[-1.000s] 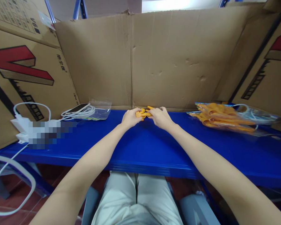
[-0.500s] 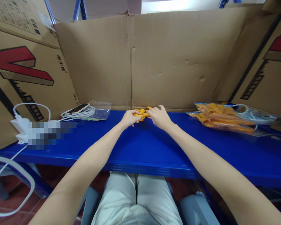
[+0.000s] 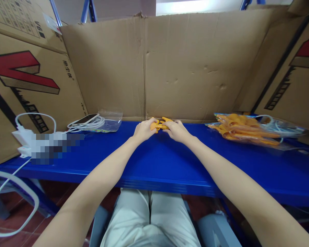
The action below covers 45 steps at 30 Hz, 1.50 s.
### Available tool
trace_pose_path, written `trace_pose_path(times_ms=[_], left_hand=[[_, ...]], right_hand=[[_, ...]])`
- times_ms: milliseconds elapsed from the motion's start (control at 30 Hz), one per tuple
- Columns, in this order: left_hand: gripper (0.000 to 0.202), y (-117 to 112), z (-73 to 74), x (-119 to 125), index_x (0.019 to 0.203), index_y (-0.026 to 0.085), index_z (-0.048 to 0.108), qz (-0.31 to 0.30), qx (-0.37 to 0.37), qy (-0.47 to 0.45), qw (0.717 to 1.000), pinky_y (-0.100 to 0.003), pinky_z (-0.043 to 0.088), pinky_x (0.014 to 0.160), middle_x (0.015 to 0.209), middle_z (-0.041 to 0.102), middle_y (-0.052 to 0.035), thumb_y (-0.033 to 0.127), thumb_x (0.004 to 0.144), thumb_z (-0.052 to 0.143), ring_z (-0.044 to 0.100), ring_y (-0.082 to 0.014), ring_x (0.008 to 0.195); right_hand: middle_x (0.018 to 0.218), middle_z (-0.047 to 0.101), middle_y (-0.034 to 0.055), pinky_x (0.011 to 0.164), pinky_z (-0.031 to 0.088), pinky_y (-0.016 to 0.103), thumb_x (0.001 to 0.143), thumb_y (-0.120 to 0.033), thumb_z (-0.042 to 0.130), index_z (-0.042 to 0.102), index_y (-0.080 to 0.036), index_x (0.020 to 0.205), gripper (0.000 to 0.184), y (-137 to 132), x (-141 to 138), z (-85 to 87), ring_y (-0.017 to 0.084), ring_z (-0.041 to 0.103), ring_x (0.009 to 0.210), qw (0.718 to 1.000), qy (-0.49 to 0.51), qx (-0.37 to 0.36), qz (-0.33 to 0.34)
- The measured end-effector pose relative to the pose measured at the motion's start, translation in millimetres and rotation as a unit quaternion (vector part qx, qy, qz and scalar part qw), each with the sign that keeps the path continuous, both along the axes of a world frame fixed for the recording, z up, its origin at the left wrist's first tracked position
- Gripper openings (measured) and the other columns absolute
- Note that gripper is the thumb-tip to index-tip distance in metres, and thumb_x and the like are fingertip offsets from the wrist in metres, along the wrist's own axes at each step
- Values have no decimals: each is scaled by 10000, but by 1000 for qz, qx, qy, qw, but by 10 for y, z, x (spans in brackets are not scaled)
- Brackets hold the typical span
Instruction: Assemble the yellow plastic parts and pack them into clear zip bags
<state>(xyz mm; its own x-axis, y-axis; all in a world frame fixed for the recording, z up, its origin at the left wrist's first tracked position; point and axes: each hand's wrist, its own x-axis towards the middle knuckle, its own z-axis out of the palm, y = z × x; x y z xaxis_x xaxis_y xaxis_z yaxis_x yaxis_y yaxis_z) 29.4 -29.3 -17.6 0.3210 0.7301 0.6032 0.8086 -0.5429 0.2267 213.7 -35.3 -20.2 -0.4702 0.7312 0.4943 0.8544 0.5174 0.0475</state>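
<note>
Left hand: fingers pinching left end of orange piece. Right hand: fingers gripping right end of same orange cluster; fingertip contact partly hidden. One part or several joined: can't tell. Orange piece sits between hands, at back of blue worktop, near foot of cardboard panel. Well off to right: clear bag with more orange parts inside. Well off to left: phone beside coiled white cable.
</note>
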Motion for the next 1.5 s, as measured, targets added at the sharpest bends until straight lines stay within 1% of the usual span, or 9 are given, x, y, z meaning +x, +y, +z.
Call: trace_pose_path(times_ms=[133, 233, 333, 600, 800, 967, 1133, 1267, 1500], left_hand=[[294, 53, -38, 21, 963, 231, 607, -15, -57, -84, 995, -217, 410, 573, 755, 657, 6, 221, 671, 643, 586, -129, 643], [299, 61, -45, 40, 976, 188, 588, -27, -177, -142, 974, -195, 396, 482, 655, 626, 14, 209, 683, 644, 529, -85, 487], [298, 49, -45, 36, 1005, 161, 579, -36, -261, -123, 957, -195, 377, 417, 591, 604, 16, 261, 727, 614, 470, -72, 384], [322, -11, -9, -9, 1037, 250, 595, 52, -80, 69, 993, -289, 453, 674, 867, 682, -38, 340, 729, 582, 637, -220, 797], [312, -74, 33, 9, 1103, 277, 529, 29, -15, 131, 991, -279, 439, 707, 1021, 660, -30, 310, 793, 517, 625, -219, 902], [321, -30, -14, 27, 1064, 274, 560, 25, -40, 56, 997, -274, 434, 673, 901, 674, -24, 299, 745, 566, 630, -209, 809], [259, 89, -98, 22, 920, 225, 606, -17, -98, -84, 991, -234, 419, 594, 705, 656, 6, 259, 664, 628, 603, -149, 646], [253, 127, -119, 9, 898, 204, 606, -32, -128, -117, 984, -217, 404, 550, 611, 628, 18, 266, 654, 632, 579, -124, 567], [268, 100, -92, -8, 907, 221, 629, -16, -97, -84, 992, -223, 389, 558, 673, 642, 6, 288, 648, 634, 580, -138, 610]], right_hand=[[1046, 654, 134, 844, 286, 376, 853, -211, 508, 579, -146, 1031, 203, -13, -5, 10, 247, 574, 1001, 999, -31, 27, -17], [1029, 658, 137, 860, 265, 396, 852, -189, 505, 585, -144, 1017, 189, -21, -7, 8, 252, 572, 992, 996, -57, 58, -23], [1045, 653, 134, 887, 247, 417, 854, -167, 496, 591, -150, 1012, 185, -30, -12, 3, 253, 557, 1017, 994, -83, 70, -15], [1115, 631, 113, 877, 326, 376, 863, -239, 510, 596, -159, 1046, 218, -44, -21, 19, 236, 551, 1060, 998, -41, -40, -2], [1205, 582, 104, 828, 385, 340, 871, -229, 482, 548, -193, 1156, 295, 33, 16, -30, 231, 541, 1078, 994, 9, -105, -12], [1131, 613, 105, 812, 366, 344, 858, -214, 504, 572, -193, 1073, 226, 12, 19, -5, 231, 548, 1052, 995, 0, -95, -17], [1078, 615, 127, 826, 313, 371, 836, -213, 530, 552, -159, 1010, 184, -27, 17, 20, 246, 535, 1029, 999, -32, 6, -22], [1063, 601, 140, 840, 284, 380, 828, -206, 520, 538, -147, 991, 174, -39, 14, 22, 251, 534, 990, 997, -43, 65, -23], [1106, 610, 134, 808, 333, 355, 865, -244, 476, 526, -148, 1091, 250, -40, 2, 3, 246, 526, 1053, 1000, -10, -13, -14]])
